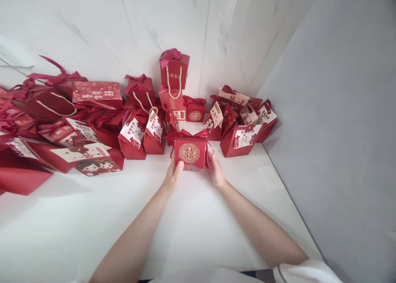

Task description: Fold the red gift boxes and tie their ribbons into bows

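A red gift box [189,153] with a gold round emblem and a dark red ribbon bow on top is between my two hands, in the middle of the view. My left hand [174,175] grips its left side, with the thumb on the front face. At the box's right side is my right hand [216,171], its fingers curled against that side and partly hidden behind the box. Just behind stand a small red box [172,126] and a red box with a white cartoon label [213,122].
Many red gift boxes [99,134] are piled along the left of the white table [185,229]. A stack topped by a box with a gold cord [175,74] stands against the marbled wall [161,23]. Another group [243,140] sits right, near the grey side wall [334,109].
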Demonstrator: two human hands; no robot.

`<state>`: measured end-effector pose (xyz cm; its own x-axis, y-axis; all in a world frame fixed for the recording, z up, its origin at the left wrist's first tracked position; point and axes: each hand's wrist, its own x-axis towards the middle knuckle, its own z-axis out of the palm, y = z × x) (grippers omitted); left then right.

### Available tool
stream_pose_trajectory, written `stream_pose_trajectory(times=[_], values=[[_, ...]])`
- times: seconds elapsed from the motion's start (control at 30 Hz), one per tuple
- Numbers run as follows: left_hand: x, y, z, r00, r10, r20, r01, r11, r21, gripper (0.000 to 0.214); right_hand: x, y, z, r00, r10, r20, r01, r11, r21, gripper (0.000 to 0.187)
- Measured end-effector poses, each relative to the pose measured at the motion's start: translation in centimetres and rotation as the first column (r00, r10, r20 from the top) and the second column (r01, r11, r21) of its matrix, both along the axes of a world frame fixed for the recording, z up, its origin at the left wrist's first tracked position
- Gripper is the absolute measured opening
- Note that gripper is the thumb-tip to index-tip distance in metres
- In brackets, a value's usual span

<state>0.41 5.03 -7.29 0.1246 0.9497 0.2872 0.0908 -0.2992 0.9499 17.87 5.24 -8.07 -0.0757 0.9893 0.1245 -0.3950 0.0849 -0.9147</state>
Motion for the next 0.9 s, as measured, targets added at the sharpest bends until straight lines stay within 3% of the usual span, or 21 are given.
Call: stream_pose_trajectory(times=[0.1, 0.17, 0.33, 0.47, 0.77, 0.9], values=[[-0.1, 0.3, 0.3, 0.994, 0.058, -0.098, -0.047, 0.993, 0.11, 0.066, 0.1, -0.4, 0.5, 0.998, 0.049, 0.033, -0.052, 0.992, 0.112, 0.067], [-0.4, 0.4, 0.4, 0.991, 0.044, -0.123, -0.029, 0.992, 0.121, 0.064, 0.2, -0.4, 0.5, 0.995, 0.062, 0.078, -0.07, 0.992, 0.102, 0.067], [-0.9, 0.4, 0.3, 0.993, -0.118, 0.019, 0.118, 0.993, 0.013, 0.066, 0.3, 0.3, -0.6, 1.0, 0.004, -0.005, -0.004, 0.998, -0.067, 0.054], [-0.6, 0.3, 0.0, 0.992, -0.098, 0.08, 0.106, 0.989, -0.105, 0.075, 0.4, 0.8, -1.0, 0.993, -0.028, -0.112, 0.008, 0.984, -0.178, 0.058], [-0.5, 0.0, 0.5, 0.994, -0.086, 0.072, 0.096, 0.983, -0.157, 0.076, 0.3, 0.8, -0.8, 0.989, -0.024, -0.148, -0.007, 0.979, -0.205, 0.055], [-0.5, 0.2, 0.9, 0.979, -0.101, 0.177, 0.132, 0.976, -0.173, 0.075, 0.5, 0.6, -0.3, 0.966, 0.028, -0.256, -0.08, 0.977, -0.195, 0.058]])
